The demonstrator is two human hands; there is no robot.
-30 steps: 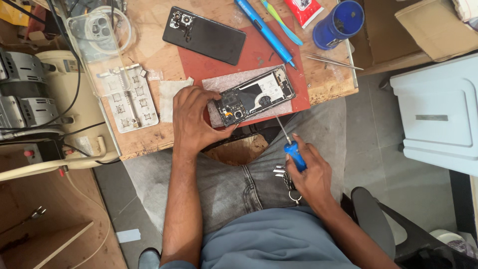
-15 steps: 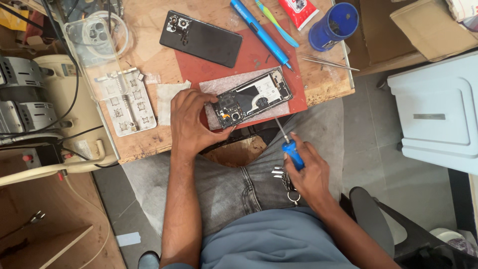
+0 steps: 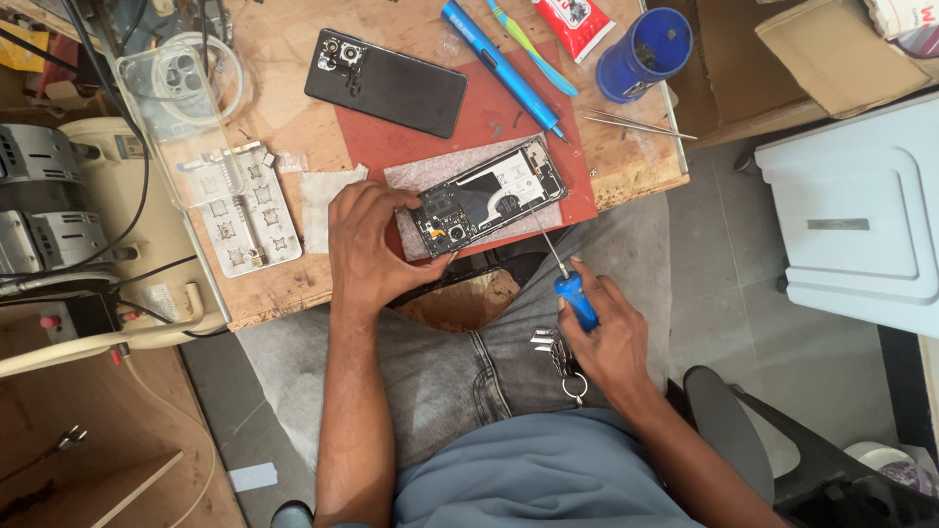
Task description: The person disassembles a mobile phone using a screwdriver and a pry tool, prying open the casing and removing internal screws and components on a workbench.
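The near, camera-module end of an opened phone (image 3: pixel 486 198) is gripped by the left hand (image 3: pixel 367 246), with the fingers curled over its lower-left corner and the palm resting on the table edge. The phone lies back-off and face down on a sheet of bubble wrap (image 3: pixel 411 176) on a red mat (image 3: pixel 489 117). Its long axis runs diagonally, from the held end at lower left up to the free end at upper right.

A blue-handled screwdriver (image 3: pixel 567 284) is held in the closed right hand (image 3: pixel 606 337), off the table edge and above the lap. The thin shaft is pointed up and to the left, with the tip at or just beside the phone's lower long edge; contact cannot be made out. A bunch of keys (image 3: pixel 558 357) hangs at the waist just beside this hand.

Farther out on the wooden table (image 3: pixel 636 161), the detached black back cover (image 3: pixel 386 82) is laid beyond the mat's far-left corner. A long blue tool (image 3: pixel 499 64), tweezers (image 3: pixel 636 124) and a blue cup (image 3: pixel 646 51) are placed to the far right. A clear phone case (image 3: pixel 176 108) and a grey tray (image 3: pixel 249 215) are set to the left.
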